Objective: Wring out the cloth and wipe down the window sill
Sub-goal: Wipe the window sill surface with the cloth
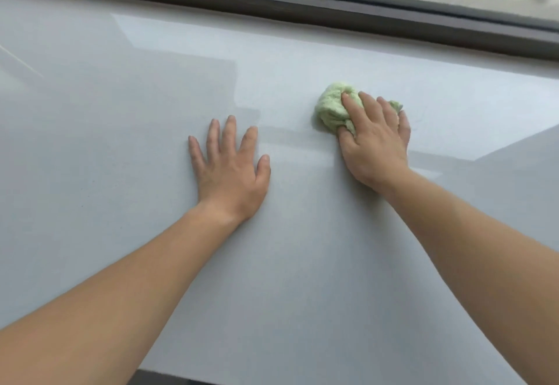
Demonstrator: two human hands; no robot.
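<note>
Both my hands are on the sill: left hand flat, fingers spread; right hand gripping the bunched cloth mid-sill. Wringing looks done; a damp streak beside the cloth suggests wiping has begun, with most of the surface left.

Sill open leftward; window frame bounds far edge.

Single head view: looks forward and down, close over the window sill; window frame at 12 o'clock.
</note>
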